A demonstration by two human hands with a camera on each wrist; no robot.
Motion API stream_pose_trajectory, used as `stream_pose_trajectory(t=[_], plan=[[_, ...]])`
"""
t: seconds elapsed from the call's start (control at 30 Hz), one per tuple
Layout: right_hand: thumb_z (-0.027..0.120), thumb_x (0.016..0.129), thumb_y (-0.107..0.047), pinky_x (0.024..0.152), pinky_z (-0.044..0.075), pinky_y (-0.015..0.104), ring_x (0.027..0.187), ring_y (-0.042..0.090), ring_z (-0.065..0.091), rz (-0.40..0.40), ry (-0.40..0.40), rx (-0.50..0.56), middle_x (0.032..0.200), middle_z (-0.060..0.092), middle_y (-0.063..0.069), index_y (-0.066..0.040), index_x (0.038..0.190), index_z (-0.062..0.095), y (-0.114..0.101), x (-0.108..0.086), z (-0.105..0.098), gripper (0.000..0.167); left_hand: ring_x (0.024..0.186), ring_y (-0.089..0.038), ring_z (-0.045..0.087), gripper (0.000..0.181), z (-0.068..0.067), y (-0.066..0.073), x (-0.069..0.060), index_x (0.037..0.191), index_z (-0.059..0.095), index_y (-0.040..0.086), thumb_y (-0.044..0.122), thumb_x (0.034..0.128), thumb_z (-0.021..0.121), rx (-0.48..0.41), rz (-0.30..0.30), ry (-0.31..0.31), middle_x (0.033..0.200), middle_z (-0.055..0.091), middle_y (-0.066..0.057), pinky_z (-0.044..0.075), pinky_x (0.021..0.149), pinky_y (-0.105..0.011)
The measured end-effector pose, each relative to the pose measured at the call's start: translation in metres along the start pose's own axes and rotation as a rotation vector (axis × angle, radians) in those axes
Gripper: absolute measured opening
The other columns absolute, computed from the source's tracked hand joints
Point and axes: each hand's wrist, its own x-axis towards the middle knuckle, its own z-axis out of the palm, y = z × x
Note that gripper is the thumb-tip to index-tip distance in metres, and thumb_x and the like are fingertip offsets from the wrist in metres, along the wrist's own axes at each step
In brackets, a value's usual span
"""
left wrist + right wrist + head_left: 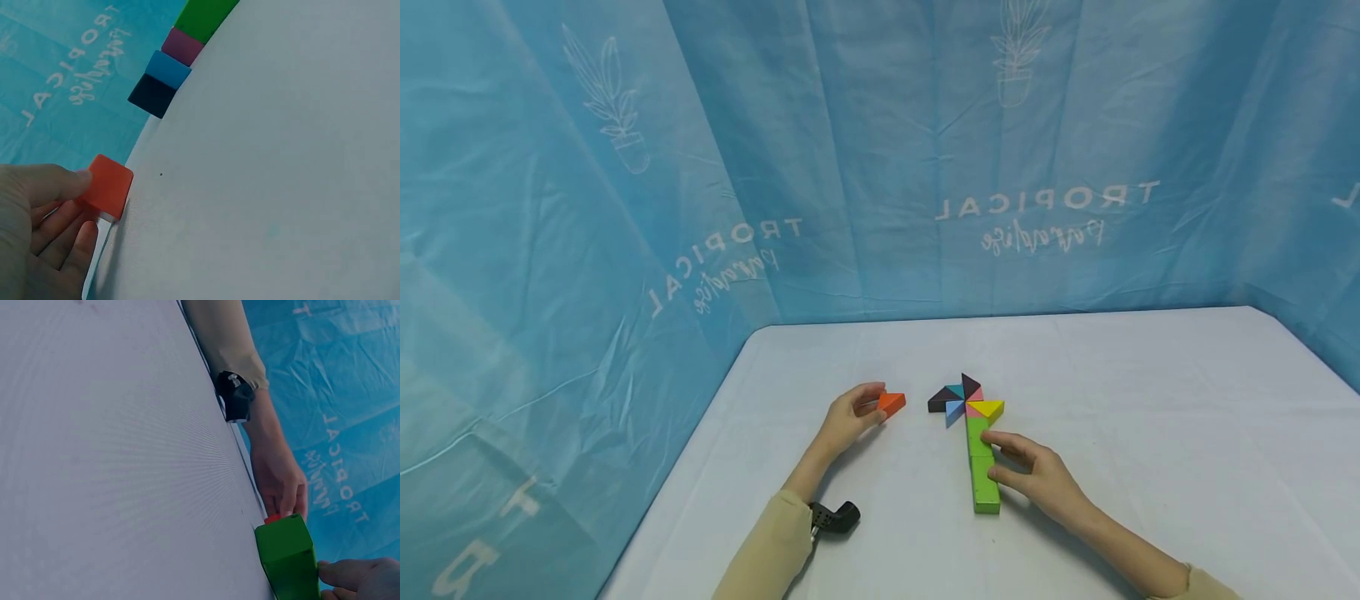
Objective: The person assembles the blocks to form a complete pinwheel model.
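Note:
My left hand pinches an orange triangular block between thumb and fingers, left of the other blocks. In the left wrist view, the thumb lies on one face of that orange block. Two green blocks lie end to end in a column, and my right hand touches their right side with loosely bent fingers. Above the column, triangular blocks form a pinwheel: black, blue, teal, dark, pink and yellow. From the right wrist, a green block hides part of the left hand.
A white-covered table carries the blocks. Blue printed curtains hang behind it and along its sides. A black device is strapped to the left wrist over the tan sleeve.

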Motion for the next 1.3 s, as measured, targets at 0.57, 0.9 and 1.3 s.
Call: stream_pose_trajectory(t=[0.57, 0.9, 1.3], plan=[[0.073, 0.083, -0.018, 0.101, 0.038, 0.037, 0.124, 0.028, 0.047, -0.012, 0.002, -0.006, 0.129, 0.057, 0.008, -0.006, 0.128, 0.057, -0.001, 0.0, 0.0, 0.049, 0.104, -0.032, 0.059, 0.052, 0.008, 0.031, -0.014, 0.123, 0.055, -0.009, 0.007, 0.0784, 0.075, 0.104, 0.011, 0.124, 0.119, 0.058, -0.024, 0.048, 0.091, -0.038], [0.073, 0.083, -0.018, 0.101, 0.037, 0.039, 0.124, 0.028, 0.047, -0.006, 0.002, -0.006, 0.13, 0.056, 0.009, -0.006, 0.129, 0.056, -0.004, 0.0, 0.001, 0.05, 0.101, -0.02, 0.061, 0.055, 0.046, 0.045, -0.007, 0.124, 0.059, 0.002, 0.017, 0.0747, 0.08, 0.105, 0.003, 0.259, 0.118, 0.063, -0.009, 0.047, 0.093, -0.036], [0.072, 0.084, -0.019, 0.102, 0.037, 0.042, 0.124, 0.03, 0.046, -0.02, 0.001, -0.011, 0.13, 0.056, 0.01, -0.006, 0.129, 0.056, -0.002, -0.001, 0.001, 0.05, 0.101, -0.017, 0.061, 0.054, 0.095, 0.068, -0.006, 0.123, 0.058, -0.001, 0.022, 0.0776, 0.077, 0.104, 0.103, 0.19, 0.117, 0.062, -0.01, 0.048, 0.092, -0.033]])
